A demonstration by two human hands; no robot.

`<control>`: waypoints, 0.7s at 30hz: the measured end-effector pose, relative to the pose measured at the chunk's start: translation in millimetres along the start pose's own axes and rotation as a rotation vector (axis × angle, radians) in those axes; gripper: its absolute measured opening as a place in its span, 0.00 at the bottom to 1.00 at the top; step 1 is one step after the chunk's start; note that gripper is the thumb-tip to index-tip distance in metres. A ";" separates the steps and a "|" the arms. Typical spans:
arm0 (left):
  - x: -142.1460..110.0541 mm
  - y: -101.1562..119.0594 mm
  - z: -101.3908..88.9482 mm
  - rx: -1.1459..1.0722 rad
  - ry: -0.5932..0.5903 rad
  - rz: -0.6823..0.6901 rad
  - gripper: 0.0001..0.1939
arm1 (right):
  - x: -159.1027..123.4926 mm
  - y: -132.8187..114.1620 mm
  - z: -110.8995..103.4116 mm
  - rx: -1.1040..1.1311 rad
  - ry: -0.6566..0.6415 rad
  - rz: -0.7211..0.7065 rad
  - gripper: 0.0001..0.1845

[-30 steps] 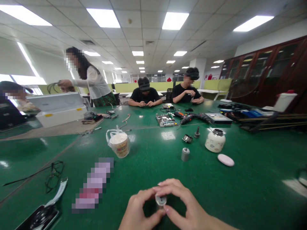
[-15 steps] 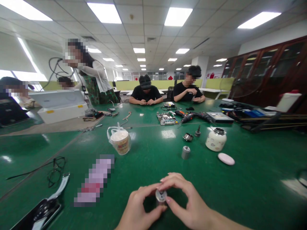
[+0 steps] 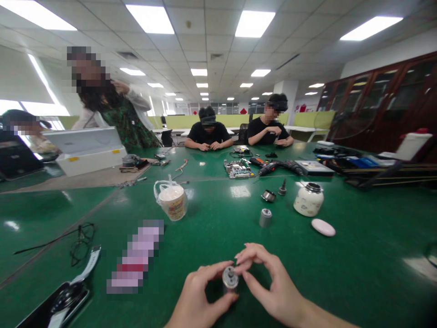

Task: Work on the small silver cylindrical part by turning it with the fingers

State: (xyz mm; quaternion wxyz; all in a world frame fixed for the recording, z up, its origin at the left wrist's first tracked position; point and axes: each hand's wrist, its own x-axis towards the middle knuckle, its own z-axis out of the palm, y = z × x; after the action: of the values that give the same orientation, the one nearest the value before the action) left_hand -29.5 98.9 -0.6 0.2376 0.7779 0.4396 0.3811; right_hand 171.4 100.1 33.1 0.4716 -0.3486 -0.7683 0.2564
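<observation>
Low in the middle of the head view, my left hand (image 3: 201, 294) grips a small silver electric motor (image 3: 230, 278) between thumb and fingers. The motor stands upright, its round end face with a central shaft turned up toward me. My right hand (image 3: 269, 278) is just to its right, fingers curved and thumb apart. Its index fingertip is at the motor's upper right edge; whether it touches I cannot tell. A second silver motor (image 3: 265, 218) stands on the green table (image 3: 211, 232) beyond my hands. Behind it are a dark metal ring-shaped part (image 3: 268, 196) and a small gear part (image 3: 282, 187).
To the right stand a cream jar (image 3: 308, 200) and a pale pink oval object (image 3: 323, 227). A bagged paper cup (image 3: 173, 204), eyeglasses (image 3: 81, 243) and a watch in a case (image 3: 70, 296) lie left. Farther back are a circuit board (image 3: 239, 169), power drills (image 3: 268, 167) and several people.
My right hand's thumb has come away from the motor and its fingers have shifted slightly up and right. My left hand keeps its grip. The standing person at the left has leaned leftward.
</observation>
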 end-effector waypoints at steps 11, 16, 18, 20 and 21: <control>0.8 -1.9 0.7 -0.023 0.032 0.050 0.25 | 8.3 -6.0 11.6 -0.008 -0.013 0.085 0.06; 1.6 0.3 -1.6 0.018 0.000 0.023 0.26 | 24.2 10.4 -4.3 0.093 0.052 0.203 0.05; 1.6 1.4 -2.3 0.027 -0.005 0.006 0.25 | 29.7 26.3 -13.8 0.071 0.042 0.258 0.07; 1.4 2.1 -2.6 0.026 -0.007 0.000 0.25 | 32.0 43.3 -21.1 -0.011 0.032 0.267 0.05; 1.2 2.2 -2.6 0.025 -0.009 0.001 0.25 | 31.8 50.8 -23.6 -0.033 0.025 0.270 0.04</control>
State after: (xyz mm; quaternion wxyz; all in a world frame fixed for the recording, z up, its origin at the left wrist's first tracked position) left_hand -30.0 99.0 2.9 0.2298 0.7825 0.4430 0.3724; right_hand 197.7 158.2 23.7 0.4363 -0.4597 -0.7127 0.3004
